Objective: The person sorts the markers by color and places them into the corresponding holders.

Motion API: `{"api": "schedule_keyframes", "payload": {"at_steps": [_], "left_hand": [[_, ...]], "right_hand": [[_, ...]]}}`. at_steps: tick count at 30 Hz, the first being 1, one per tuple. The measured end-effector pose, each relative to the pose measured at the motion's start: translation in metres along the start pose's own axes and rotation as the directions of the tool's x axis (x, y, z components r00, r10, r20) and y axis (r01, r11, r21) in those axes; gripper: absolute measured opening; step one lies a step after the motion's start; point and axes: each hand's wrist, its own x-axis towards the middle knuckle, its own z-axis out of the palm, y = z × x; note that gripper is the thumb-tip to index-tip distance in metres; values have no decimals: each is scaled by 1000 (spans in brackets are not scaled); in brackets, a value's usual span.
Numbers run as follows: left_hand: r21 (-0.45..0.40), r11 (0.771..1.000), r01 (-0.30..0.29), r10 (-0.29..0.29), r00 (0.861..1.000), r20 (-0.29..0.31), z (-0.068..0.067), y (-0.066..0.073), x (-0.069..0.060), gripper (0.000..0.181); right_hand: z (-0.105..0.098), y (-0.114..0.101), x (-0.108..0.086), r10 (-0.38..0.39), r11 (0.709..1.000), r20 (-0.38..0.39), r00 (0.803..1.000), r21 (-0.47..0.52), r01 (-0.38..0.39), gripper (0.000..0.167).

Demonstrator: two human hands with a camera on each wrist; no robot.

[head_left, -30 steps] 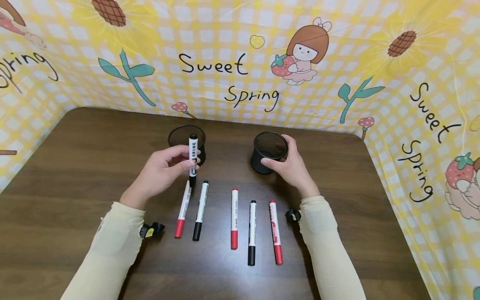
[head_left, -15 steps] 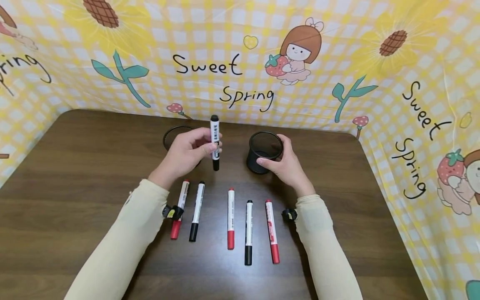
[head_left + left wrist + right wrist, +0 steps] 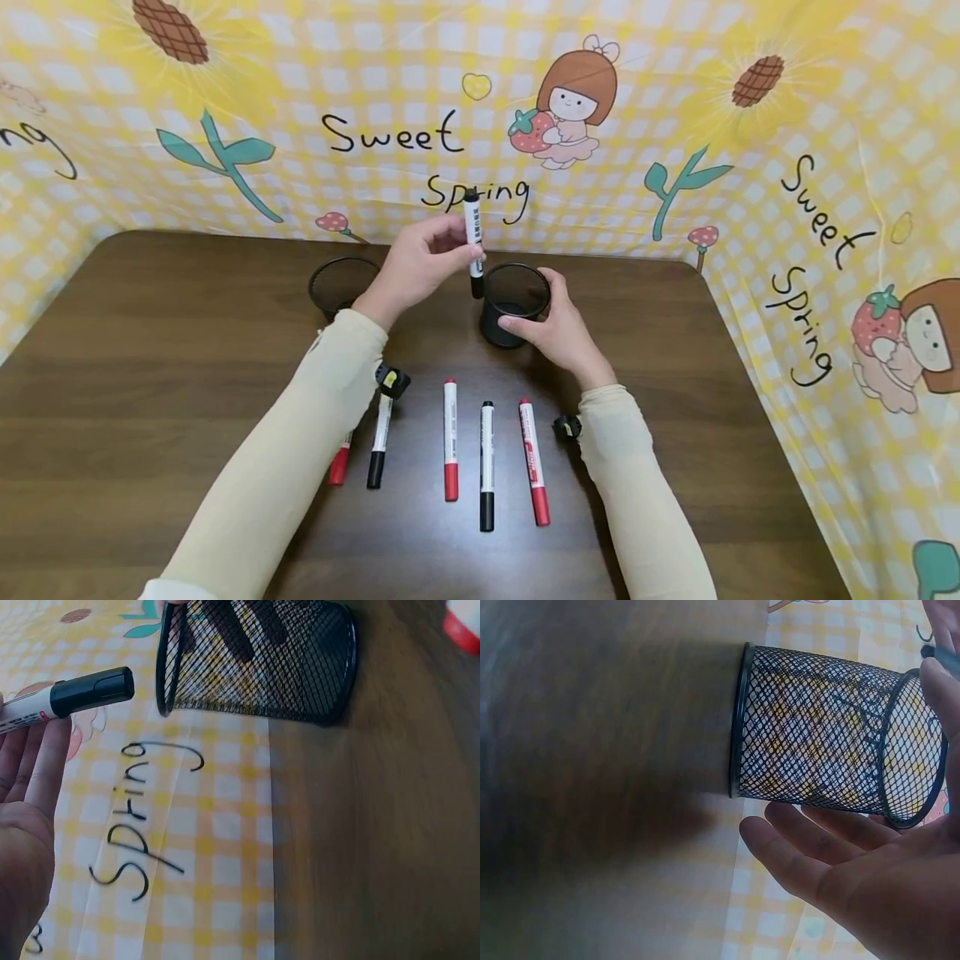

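Note:
My left hand (image 3: 420, 265) pinches a black-capped whiteboard marker (image 3: 473, 221) between thumb and fingers. The marker stands nearly upright, its black cap down, beside the left rim of the right black mesh pen holder (image 3: 498, 328). In the left wrist view, the marker's black cap (image 3: 94, 690) points toward the mesh cup's open end, with a gap visible. My right hand (image 3: 561, 329) grips that pen holder from the right, thumb at the near side. The right wrist view shows its fingers (image 3: 802, 859) along the mesh wall. The holder stands upright on the table.
A second mesh pen holder (image 3: 333, 282) stands behind my left forearm, partly hidden. In front lie a red marker (image 3: 450, 442), a black marker (image 3: 487, 467) and another red marker (image 3: 535, 462). A black marker (image 3: 378, 450) and a red marker (image 3: 340, 467) are partly covered by my left arm.
My left hand has carried the black marker rightward and up, from in front of the left pen holder to beside the right one. My right hand keeps its grip on the right holder.

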Motion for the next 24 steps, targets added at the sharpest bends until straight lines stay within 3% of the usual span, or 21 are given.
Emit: {"api": "schedule_keyframes", "payload": {"at_steps": [9, 15, 24], "left_hand": [[20, 1000, -9, 8, 998, 56, 27, -11, 22, 21], [23, 999, 37, -38, 997, 73, 36, -22, 24, 21], [79, 996, 52, -61, 991, 116, 45, -32, 27, 21]], "right_hand": [[-1, 1, 1, -7, 1000, -13, 1000, 1, 7, 90], [1, 1, 2, -11, 1000, -8, 1000, 6, 11, 90], [-1, 1, 2, 4, 1000, -8, 1000, -22, -4, 93]]}}
